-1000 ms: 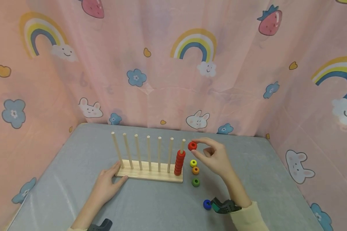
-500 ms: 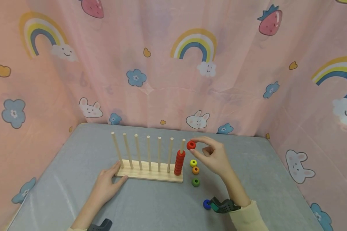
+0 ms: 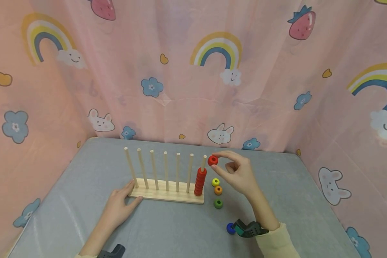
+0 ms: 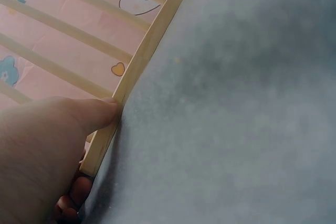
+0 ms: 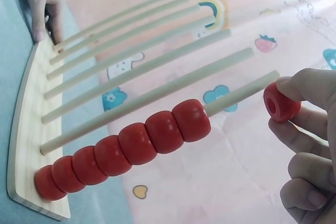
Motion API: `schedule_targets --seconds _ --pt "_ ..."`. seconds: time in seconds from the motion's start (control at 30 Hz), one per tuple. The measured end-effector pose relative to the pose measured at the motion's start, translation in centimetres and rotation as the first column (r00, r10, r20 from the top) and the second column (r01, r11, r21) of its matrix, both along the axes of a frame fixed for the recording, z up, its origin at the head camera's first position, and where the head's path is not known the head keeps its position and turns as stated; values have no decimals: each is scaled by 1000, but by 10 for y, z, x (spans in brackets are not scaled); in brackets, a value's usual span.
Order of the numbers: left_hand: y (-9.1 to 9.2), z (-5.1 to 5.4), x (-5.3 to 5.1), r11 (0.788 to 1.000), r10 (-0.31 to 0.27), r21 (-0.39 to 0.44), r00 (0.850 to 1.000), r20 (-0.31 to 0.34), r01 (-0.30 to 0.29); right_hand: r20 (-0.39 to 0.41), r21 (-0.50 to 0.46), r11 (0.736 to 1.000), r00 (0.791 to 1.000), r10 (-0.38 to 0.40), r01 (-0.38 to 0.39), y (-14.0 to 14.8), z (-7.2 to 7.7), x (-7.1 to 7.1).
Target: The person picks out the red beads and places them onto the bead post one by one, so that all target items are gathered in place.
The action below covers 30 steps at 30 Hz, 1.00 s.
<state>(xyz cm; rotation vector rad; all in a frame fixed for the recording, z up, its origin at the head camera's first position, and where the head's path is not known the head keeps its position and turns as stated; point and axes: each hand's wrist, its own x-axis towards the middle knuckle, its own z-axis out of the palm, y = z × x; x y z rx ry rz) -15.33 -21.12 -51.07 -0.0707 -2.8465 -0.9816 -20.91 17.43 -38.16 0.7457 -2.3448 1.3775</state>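
A pale wooden peg rack stands on the table, several upright pegs rising from its flat base. My left hand grips the base's left end, thumb on the front edge and fingers around the end; its thumb shows in the left wrist view. Several red beads are stacked on the rightmost peg, whose top stays bare. Between thumb and index finger, my right hand pinches another red bead. That bead is beside the peg's tip, off the peg, its hole facing the peg side.
Right of the rack lie a yellow bead, an orange bead and a green bead. Nearer the front is a blue bead, partly behind the right wrist's dark device. A pink patterned curtain encloses the grey table.
My right hand has brought the pinched red bead slightly left and up, closer to the rightmost peg's tip. The left hand and the rack have kept their places.
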Motion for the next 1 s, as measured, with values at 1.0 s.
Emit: schedule_targets --seconds 1.0 --pt "0 -3 -2 1000 1 10 1000 -3 -1 -33 -70 997 999 25 -28 -14 15 -3"
